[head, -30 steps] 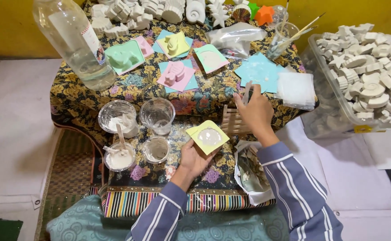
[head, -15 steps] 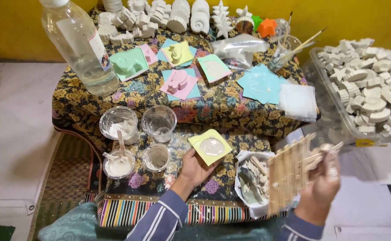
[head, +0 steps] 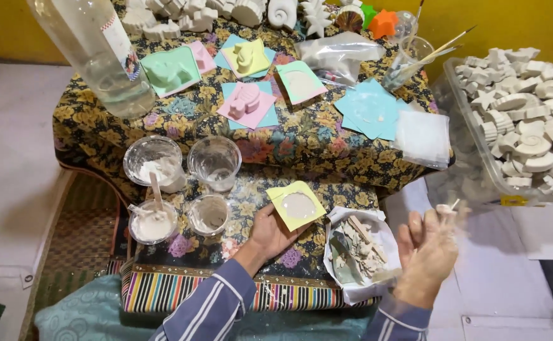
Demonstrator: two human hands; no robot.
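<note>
In the head view, the left hand (head: 275,230) held the yellow square mould (head: 296,206), filled with white plaster, in a light grip at lower centre of the tabletop (head: 302,142); keeping it level would have served best. The right hand (head: 429,243), blurred at lower right, pinched a thin stick (head: 453,204), though its grip was unclear. Cups of plaster (head: 153,221) stood close at left, the scrap bag (head: 358,249) just beside at right.

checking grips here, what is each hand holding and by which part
The left hand holds the yellow-green mould by its near left corner. The right hand is blurred; a thin stick tip shows above its fingers, but the grip cannot be told.
</note>
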